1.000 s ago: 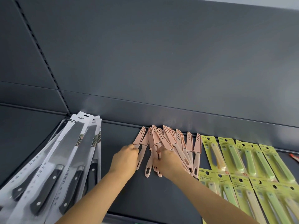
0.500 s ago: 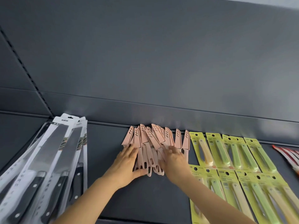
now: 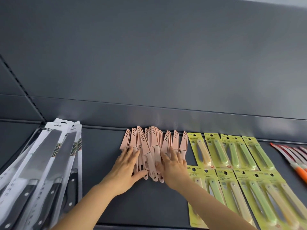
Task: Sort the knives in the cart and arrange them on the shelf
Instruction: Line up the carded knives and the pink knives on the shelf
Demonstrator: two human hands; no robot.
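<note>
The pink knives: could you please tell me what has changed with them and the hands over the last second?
The left hand and right hand, curled among the pink knives a second ago, now lie flat with straight fingers against the bunch's sides. The fanned knives have been pushed closer together. The black-handled knives and yellow-carded fruit knives lie as before.

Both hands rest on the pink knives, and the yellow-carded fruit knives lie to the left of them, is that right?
Not quite. In the head view the left hand and right hand do rest on the pink knives, but the yellow-carded fruit knives lie to the right of them, not the left.
</note>
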